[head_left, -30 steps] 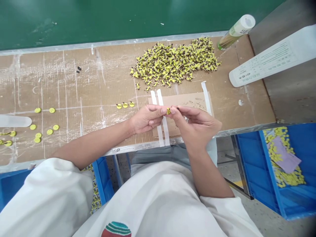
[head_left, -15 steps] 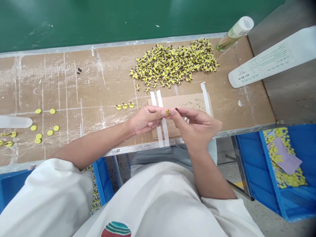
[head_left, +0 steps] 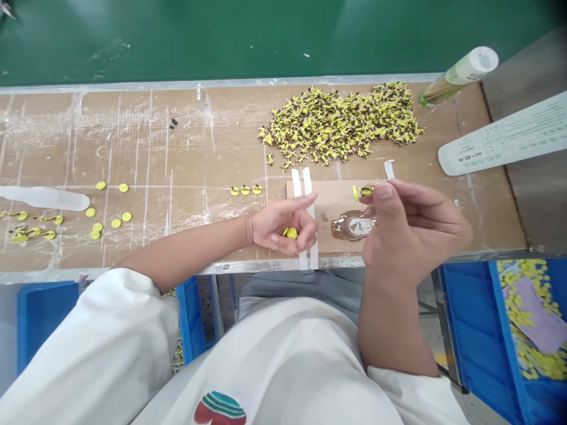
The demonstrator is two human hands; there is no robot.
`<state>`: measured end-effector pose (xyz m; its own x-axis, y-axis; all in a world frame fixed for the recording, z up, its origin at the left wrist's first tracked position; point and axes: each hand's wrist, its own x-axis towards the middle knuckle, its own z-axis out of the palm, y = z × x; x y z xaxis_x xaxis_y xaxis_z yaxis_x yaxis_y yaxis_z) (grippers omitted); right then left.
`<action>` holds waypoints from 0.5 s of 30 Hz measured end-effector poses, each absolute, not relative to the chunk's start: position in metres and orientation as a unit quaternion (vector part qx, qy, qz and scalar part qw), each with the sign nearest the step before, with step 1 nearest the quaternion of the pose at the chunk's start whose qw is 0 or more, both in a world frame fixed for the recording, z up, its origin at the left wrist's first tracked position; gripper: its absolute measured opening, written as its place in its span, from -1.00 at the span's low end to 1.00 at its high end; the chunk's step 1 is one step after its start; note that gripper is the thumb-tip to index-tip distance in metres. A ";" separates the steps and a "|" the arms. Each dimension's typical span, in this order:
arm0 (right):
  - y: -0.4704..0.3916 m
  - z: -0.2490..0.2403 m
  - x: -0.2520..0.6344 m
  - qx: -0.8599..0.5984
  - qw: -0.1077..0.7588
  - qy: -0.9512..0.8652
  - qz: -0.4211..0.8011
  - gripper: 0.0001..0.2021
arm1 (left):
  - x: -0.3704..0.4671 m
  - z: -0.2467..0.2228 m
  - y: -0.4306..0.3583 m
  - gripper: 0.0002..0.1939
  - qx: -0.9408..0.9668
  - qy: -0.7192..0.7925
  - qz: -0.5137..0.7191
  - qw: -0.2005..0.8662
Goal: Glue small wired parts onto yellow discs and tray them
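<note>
My left hand [head_left: 286, 224] is cupped palm up, fingers curled round several yellow discs [head_left: 290, 233], thumb stretched out. Between thumb and forefinger of my right hand [head_left: 407, 227] is a small yellow and black figure [head_left: 365, 191] with a yellow disc at its left end. Below it, a wet brown patch of clear liquid [head_left: 345, 225] lies on a taped cardboard piece [head_left: 339, 245]. A large pile of small yellow and dark figures [head_left: 341, 121] lies behind my hands. Three yellow discs with dark tops [head_left: 245, 190] stand in a row left of the cardboard.
Loose yellow discs [head_left: 116, 223] and a translucent white strip-like object [head_left: 66, 199] lie at the left. A clear tube of sticks [head_left: 458, 74] and a white printed bottle [head_left: 500, 141] are at the right. Blue bins [head_left: 476, 319] sit below the table edge.
My hands have moved apart. My right hand has gone right with the small figure, uncovering the wet patch; my left hand has turned palm up, showing the discs. The view has shifted.
</note>
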<state>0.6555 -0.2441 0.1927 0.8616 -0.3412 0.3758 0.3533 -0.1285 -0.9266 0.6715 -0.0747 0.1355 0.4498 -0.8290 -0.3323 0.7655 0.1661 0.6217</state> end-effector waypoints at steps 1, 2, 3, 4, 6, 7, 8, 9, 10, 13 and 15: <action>-0.242 0.192 0.658 -0.727 0.638 -0.023 -0.253 -0.86 | 0.672 0.135 -0.072 -0.22 0.387 -0.066 -0.559 0.731; -0.238 0.190 0.662 -0.757 0.608 -0.050 -0.235 -0.86 | 0.672 0.136 -0.070 -0.26 0.387 -0.097 -0.598 0.695; -0.233 0.185 0.665 -0.787 0.571 -0.084 -0.217 -0.87 | 0.673 0.137 -0.069 -0.29 0.378 -0.132 -0.638 0.658; -0.228 0.179 0.668 -0.815 0.529 -0.122 -0.202 -0.88 | 0.673 0.138 -0.068 -0.31 0.363 -0.168 -0.674 0.622; -0.215 0.162 0.675 -0.854 0.447 -0.195 -0.183 -0.88 | 0.673 0.142 -0.067 -0.35 0.332 -0.222 -0.720 0.568; -0.208 0.153 0.679 -0.864 0.415 -0.221 -0.181 -0.86 | 0.672 0.143 -0.066 -0.37 0.321 -0.237 -0.731 0.554; -0.202 0.145 0.682 -0.870 0.393 -0.239 -0.179 -0.83 | 0.672 0.145 -0.066 -0.38 0.313 -0.248 -0.737 0.546; -0.197 0.137 0.685 -0.874 0.378 -0.252 -0.173 -0.79 | 0.671 0.146 -0.067 -0.39 0.303 -0.259 -0.742 0.539; -0.193 0.130 0.687 -0.877 0.366 -0.263 -0.166 -0.76 | 0.670 0.146 -0.067 -0.39 0.293 -0.272 -0.749 0.528; -0.187 0.117 0.691 -0.877 0.338 -0.298 -0.165 -0.74 | 0.668 0.145 -0.068 -0.38 0.281 -0.306 -0.760 0.500; -0.187 0.114 0.693 -0.875 0.333 -0.307 -0.171 -0.75 | 0.667 0.143 -0.068 -0.38 0.291 -0.312 -0.753 0.502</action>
